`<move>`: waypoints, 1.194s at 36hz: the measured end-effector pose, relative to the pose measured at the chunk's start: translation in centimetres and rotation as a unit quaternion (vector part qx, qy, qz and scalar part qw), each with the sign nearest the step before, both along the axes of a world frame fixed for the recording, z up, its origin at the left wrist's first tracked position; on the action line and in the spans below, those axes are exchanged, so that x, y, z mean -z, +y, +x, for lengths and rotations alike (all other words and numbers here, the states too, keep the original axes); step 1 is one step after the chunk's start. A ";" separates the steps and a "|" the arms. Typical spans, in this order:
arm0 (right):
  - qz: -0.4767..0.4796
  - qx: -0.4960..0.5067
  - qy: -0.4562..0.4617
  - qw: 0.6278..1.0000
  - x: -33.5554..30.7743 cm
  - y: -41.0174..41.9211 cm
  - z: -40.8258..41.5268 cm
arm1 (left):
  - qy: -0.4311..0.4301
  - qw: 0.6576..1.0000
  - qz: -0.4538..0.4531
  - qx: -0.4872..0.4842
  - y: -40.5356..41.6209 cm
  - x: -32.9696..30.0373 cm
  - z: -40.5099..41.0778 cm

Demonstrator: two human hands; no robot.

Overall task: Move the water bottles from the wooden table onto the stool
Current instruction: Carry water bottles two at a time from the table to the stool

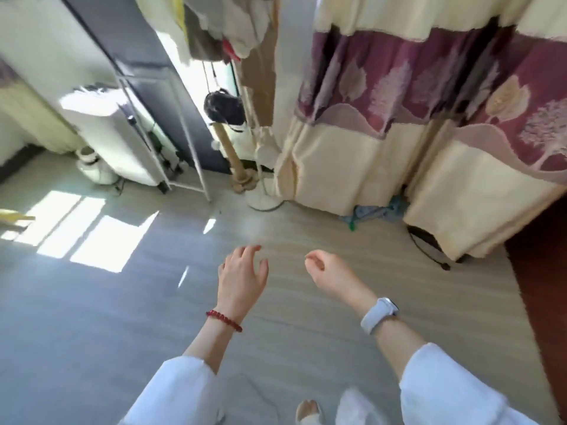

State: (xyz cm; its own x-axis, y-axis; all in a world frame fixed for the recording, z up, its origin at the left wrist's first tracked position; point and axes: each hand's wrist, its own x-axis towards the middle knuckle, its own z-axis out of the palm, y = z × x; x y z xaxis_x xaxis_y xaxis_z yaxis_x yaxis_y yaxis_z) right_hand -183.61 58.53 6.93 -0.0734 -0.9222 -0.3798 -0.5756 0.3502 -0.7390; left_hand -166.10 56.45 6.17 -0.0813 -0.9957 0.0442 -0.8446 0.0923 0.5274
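Observation:
No water bottle and no stool appear in the head view. A dark red-brown surface (pixel 543 289) shows at the right edge; I cannot tell whether it is the wooden table. My left hand (pixel 242 277), with a red bead bracelet on its wrist, hangs over the grey floor with its fingers spread and nothing in it. My right hand (pixel 328 273), with a white watch on its wrist, is beside it, fingers loosely curled and holding nothing. Both arms wear white sleeves. The frame is blurred.
A cream and purple curtain (pixel 414 133) hangs ahead and to the right. A white fan stand (pixel 264 200), a tan post (pixel 236 167) and a metal rack (pixel 171 124) stand at the back. A white appliance (pixel 116 139) sits left. Sunlit patches lie on the floor (pixel 92 302).

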 end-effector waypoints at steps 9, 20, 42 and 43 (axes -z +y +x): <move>-0.009 -0.269 0.044 0.962 1.0 -14.2 19.2 | 0.012 0.974 0.033 -0.224 -5.1 1.4 18.5; -0.086 -0.433 0.045 0.896 -0.7 -33.8 42.7 | -0.008 0.932 0.005 -0.361 -21.1 -2.5 40.2; -0.187 -0.559 -0.015 0.807 -6.1 -52.8 96.9 | 0.035 0.838 -0.077 -0.538 -34.3 -6.1 90.2; -0.185 -0.556 -0.021 0.810 -6.5 -53.7 99.1 | 0.033 0.839 -0.081 -0.537 -35.2 -6.6 92.6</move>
